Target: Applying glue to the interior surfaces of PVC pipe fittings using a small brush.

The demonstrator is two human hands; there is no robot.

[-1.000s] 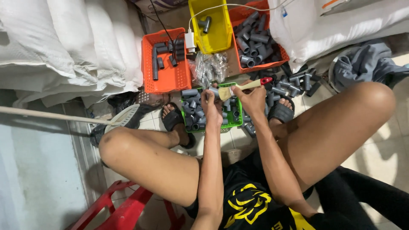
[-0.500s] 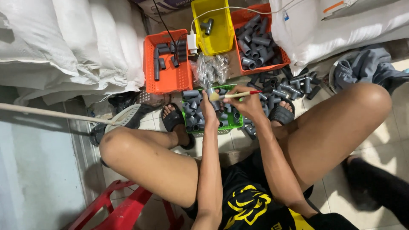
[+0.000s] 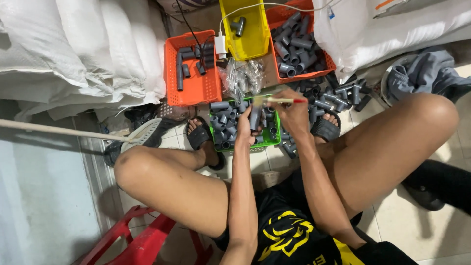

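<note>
Grey plastic pipe fitting [image 3: 254,118] stood nearly upright in my left hand [image 3: 244,131], gripped above the green plastic basket [image 3: 271,139]. My right hand [image 3: 289,114], just beside it, grasped a thin red-handled brush [image 3: 279,100] lying across toward the fitting's top.

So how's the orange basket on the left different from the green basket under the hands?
The orange basket is mostly bare, with a few grey pipe fittings along its far end; the green basket is crowded with them. The orange one sits beside the white sacks, untouched; the green one lies between the feet, under the left hand and right hand. Both hold grey fittings.
</note>
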